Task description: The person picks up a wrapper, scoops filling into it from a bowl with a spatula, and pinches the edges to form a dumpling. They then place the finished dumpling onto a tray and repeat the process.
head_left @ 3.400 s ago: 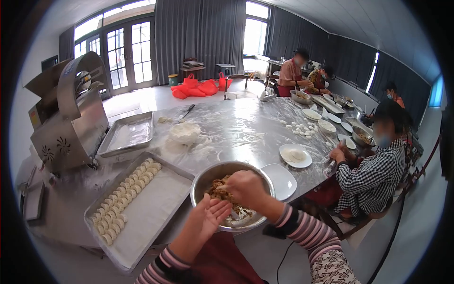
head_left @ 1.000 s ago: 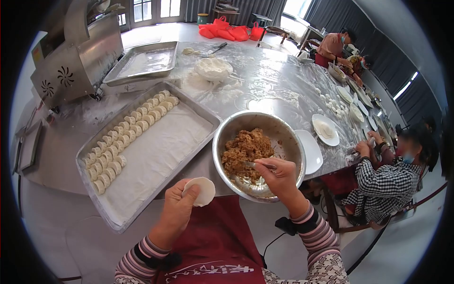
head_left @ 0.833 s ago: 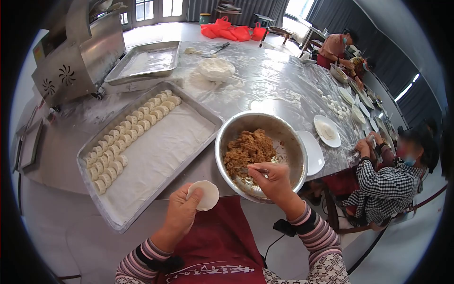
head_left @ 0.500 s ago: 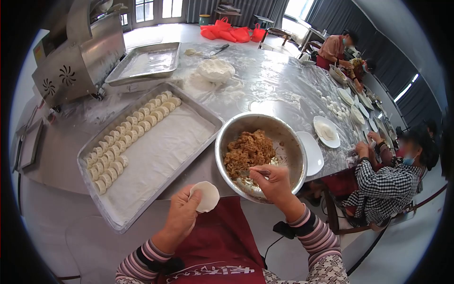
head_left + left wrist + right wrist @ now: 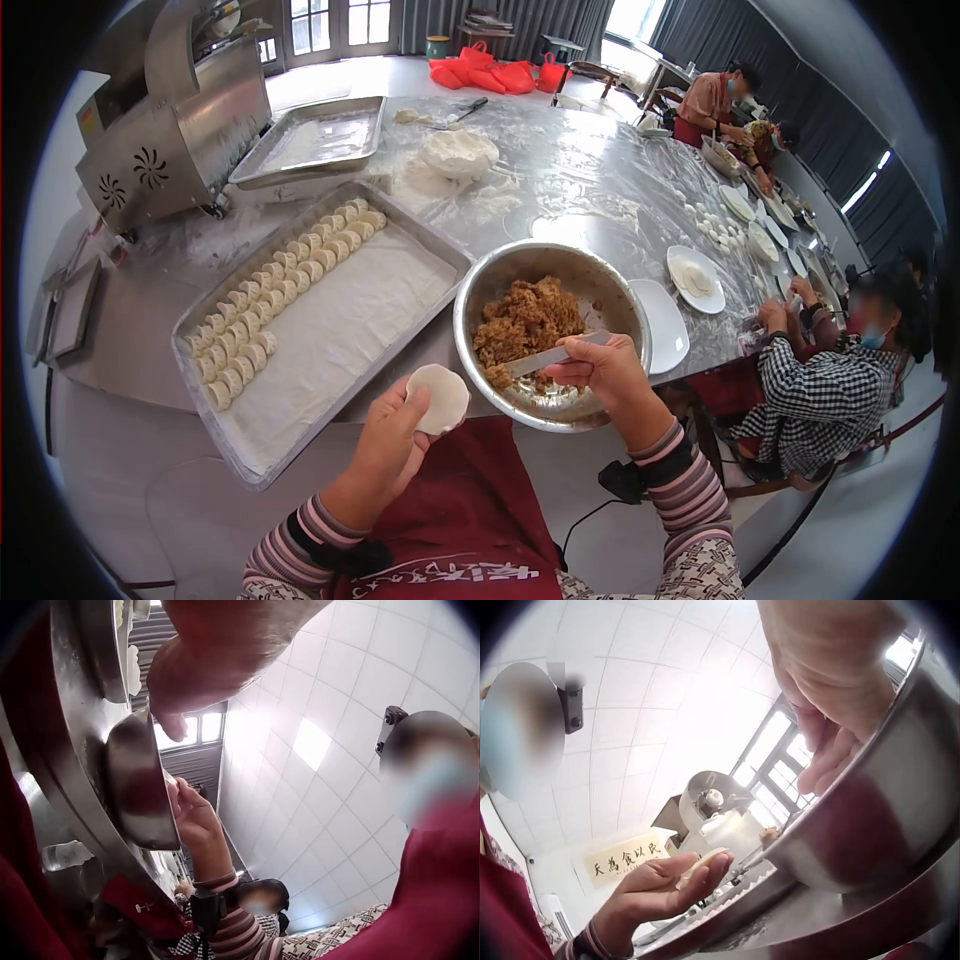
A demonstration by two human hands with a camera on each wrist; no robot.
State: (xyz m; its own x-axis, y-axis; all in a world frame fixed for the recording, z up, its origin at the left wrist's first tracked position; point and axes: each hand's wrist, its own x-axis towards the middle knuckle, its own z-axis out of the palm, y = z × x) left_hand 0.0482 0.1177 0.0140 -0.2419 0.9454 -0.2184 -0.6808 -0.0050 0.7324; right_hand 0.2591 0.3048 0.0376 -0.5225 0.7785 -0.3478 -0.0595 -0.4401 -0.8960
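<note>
Dough round (image 5: 447, 398) is up by the bench's (image 5: 570, 190) near edge, its left side pinched between thumb and fingers of the left hand (image 5: 388, 438). From my far-off seat I read the flour-dusted steel top left to right. At its left end stands a metal machine (image 5: 170, 130); the right wrist view gives me a lettered sign (image 5: 630, 859) on the wall past it. Next, toward the far edge, lies a shallow tray (image 5: 312, 135), with glass doors (image 5: 310, 30) beyond. Nearer, a paper-lined tray (image 5: 368, 373) carries rows of dumplings (image 5: 285, 290) along its left side, one corner jutting past the near edge. I see a flour heap (image 5: 458, 150) toward the far edge; behind are dark curtains (image 5: 435, 25) and red bags (image 5: 490, 75) on the floor. At the near edge sits a steel bowl (image 5: 615, 310) of filling (image 5: 530, 315), where the right hand (image 5: 608, 370) grips a flat stick (image 5: 548, 358). Beside it I find a square plate (image 5: 665, 325), then dough pieces (image 5: 718, 225) and, seated at the right edge, a person (image 5: 830, 400) in checks.
</note>
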